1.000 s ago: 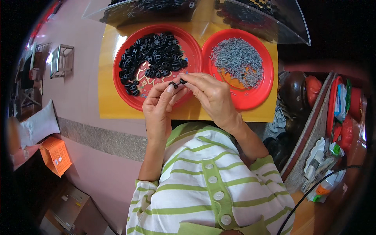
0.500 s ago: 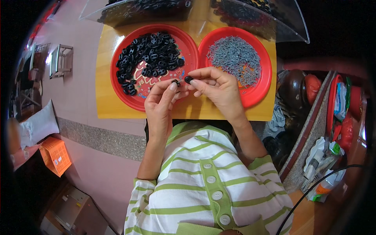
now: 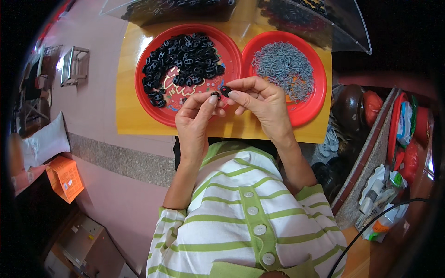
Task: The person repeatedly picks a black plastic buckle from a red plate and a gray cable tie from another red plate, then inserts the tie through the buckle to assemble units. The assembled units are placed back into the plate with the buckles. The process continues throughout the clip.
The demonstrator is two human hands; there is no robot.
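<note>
Over the front rim of a round red tray [image 3: 235, 54], my two hands meet with their fingertips almost together. My right hand [image 3: 264, 104] pinches a small black oval plastic piece with holes [image 3: 225, 91]. Between the thumb and fingers of my left hand [image 3: 197, 116] is another small black piece [image 3: 215, 94], mostly covered by the fingertips. Loose black two-holed pieces [image 3: 187, 58] are heaped in the tray. To its right, a second red tray [image 3: 320, 92] holds a pile of small grey screw-like pins [image 3: 282, 65].
Both trays stand on a yellow wooden table [image 3: 127, 106]. Clear plastic bins [image 3: 185, 14] of black parts stand along its far side. On the right is a ledge with bags [image 3: 403, 123] and a black cable [image 3: 366, 227]. An orange box [image 3: 65, 180] lies on the left.
My right hand has turned its black piece so that its holed face shows. Both hands stay close together, and the whole view has shifted slightly.
</note>
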